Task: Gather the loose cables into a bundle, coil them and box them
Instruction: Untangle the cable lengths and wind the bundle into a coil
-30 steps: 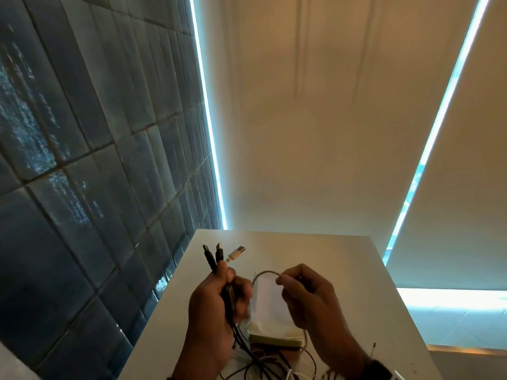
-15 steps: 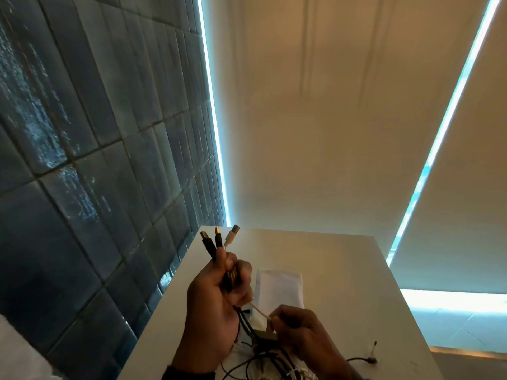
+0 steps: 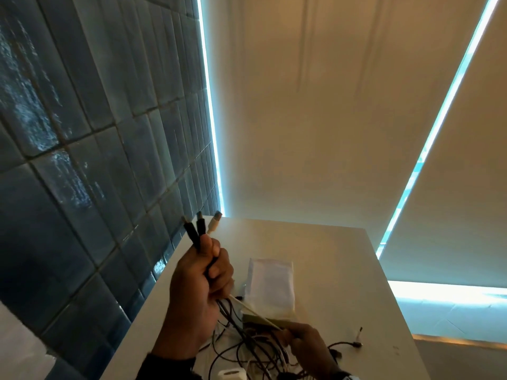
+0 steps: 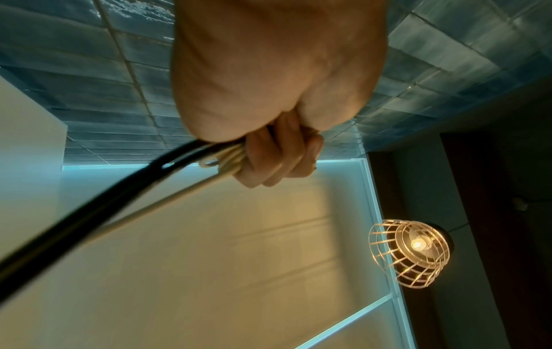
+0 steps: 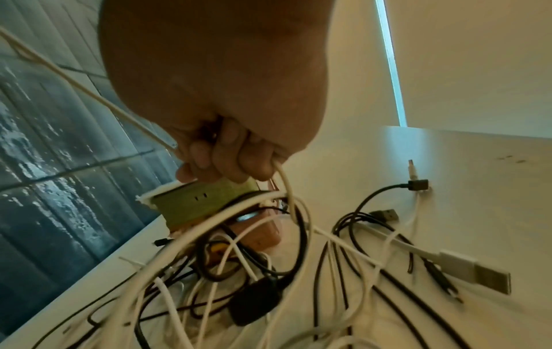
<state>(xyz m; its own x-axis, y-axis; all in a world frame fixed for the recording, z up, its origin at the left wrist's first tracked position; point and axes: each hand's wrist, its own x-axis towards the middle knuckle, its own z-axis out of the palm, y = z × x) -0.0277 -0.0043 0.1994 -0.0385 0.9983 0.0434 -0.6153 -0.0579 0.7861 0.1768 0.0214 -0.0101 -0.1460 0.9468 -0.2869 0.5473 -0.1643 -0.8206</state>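
No brand, label or writing can be read on anything here. The left hand [image 3: 201, 281] is raised above the near-left part of the white surface [image 3: 337, 272], its grip closed tight round a bundle of cables [image 3: 207, 242]; three plug ends stand out above the fist, two black and one pale, pointing up and away toward the tiled wall [image 3: 82, 160], and the cable lengths trail down out of the bottom of the fist toward the near edge. One white cable [image 3: 255, 311] runs taut and straight from under that fist, down and to the right, to the right hand [image 3: 307, 344], whose fingers [image 5: 227, 155] are curled around it in a closed grip low over the surface. Just beneath the right hand lies a loose tangle of black and white cables [image 5: 269, 271], spread across the near part of the surface, with a white USB plug [image 5: 475, 271] pointing to the right. A white box [image 3: 271, 286] lies flat between and beyond the two hands, its long axis running near to far.
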